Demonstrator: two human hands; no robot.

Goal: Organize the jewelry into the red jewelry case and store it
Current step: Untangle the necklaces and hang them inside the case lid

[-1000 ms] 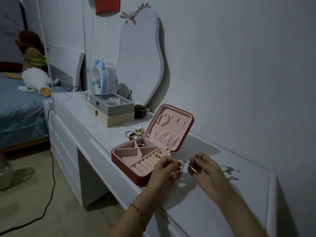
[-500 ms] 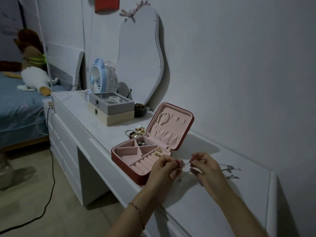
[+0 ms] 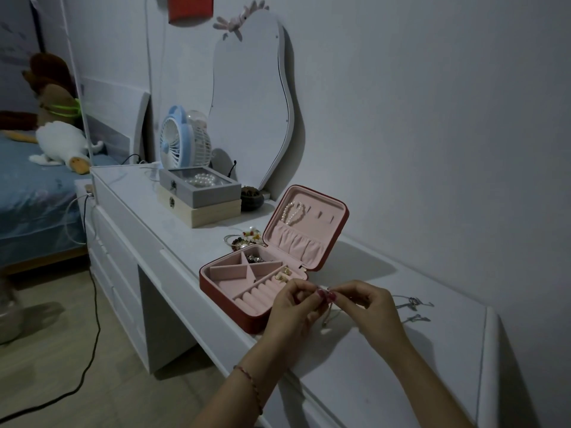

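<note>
The red jewelry case [image 3: 225,299] lies open on the white dresser, pink inside. A pearl bracelet [image 3: 292,213] hangs in its lid, gold earrings [image 3: 282,274] sit on the ring rolls, and dark pieces fill a back compartment. Just right of the case, my left hand [image 3: 293,310] and my right hand [image 3: 364,307] meet fingertip to fingertip, both pinching a thin silver chain [image 3: 329,316] whose loose end dangles below. More silver chain pieces [image 3: 414,307] lie on the dresser to the right of my right hand. Beaded bracelets [image 3: 244,237] rest behind the case.
A grey glass-lid box with pearls [image 3: 199,188] is stacked on a beige box at the back, beside a blue desk fan [image 3: 173,142] and a wavy mirror [image 3: 256,103]. A small dark bowl [image 3: 251,197] stands near the mirror. The dresser's front edge [image 3: 185,270] runs diagonally; a cable trails on the floor.
My two hands have drawn together until the fingertips touch, closing the gap of chain stretched between them. The case and other jewelry have not moved.
</note>
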